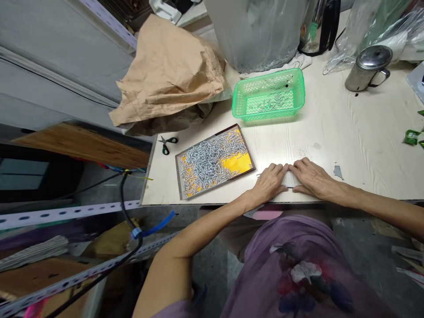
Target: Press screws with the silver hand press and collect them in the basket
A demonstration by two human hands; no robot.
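Close to the table's front edge, my left hand [270, 182] and my right hand [309, 177] lie side by side, index fingertips almost touching. Their fingers and thumbs close on the far and near edges of a thin, flat piece with a shiny rim [289, 187]. Most of it is hidden under my hands, so its kind cannot be made out. Left of my left hand is a shallow tray [236, 164] with a yellow bottom, heaped with small silvery metal pins or screws. Beyond my hands a green plastic basket [238, 104] holds a scatter of similar small pieces.
Green-handled scissors [168, 143] lie at the table's left edge. A crumpled brown paper bag [175, 75] and a large grey plastic-lined container [255, 35] stand behind. A metal jug [367, 68], a kettle [318, 28], clear plastic bags [374, 31] and a grey scrap [338, 172] are rightward.
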